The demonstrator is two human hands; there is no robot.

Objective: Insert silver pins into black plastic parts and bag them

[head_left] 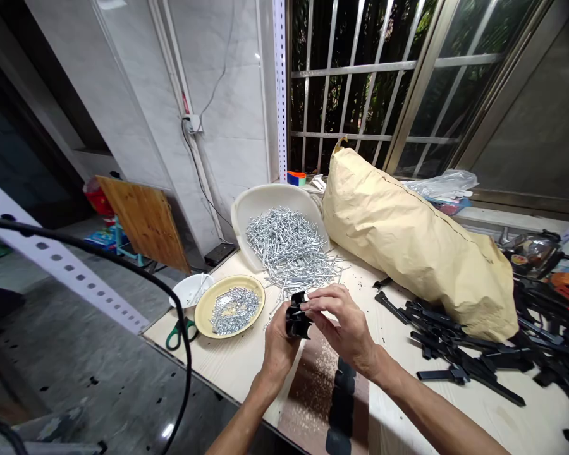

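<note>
My left hand (279,344) is wrapped round a black plastic clip (298,323) with curved, open-ended jaws, held above the table's front part. From the right, my right hand (344,322) reaches over with thumb and fingers pinched against the clip's upper side. A small shiny bit shows by these fingertips, but what they pinch is too small to make out. Below the hands lies a brown board (308,385) strewn with light crumbs. A row of black pieces (341,411) runs along its right part.
Behind the hands, a tipped whitish tub (246,215) spills long metal screws (289,246). Left stand a yellow dish (203,328) of small nuts (234,309), a white bowl (183,292) and green-handled scissors (174,338). A large paper sack (408,227) and black plastic parts (455,354) lie right.
</note>
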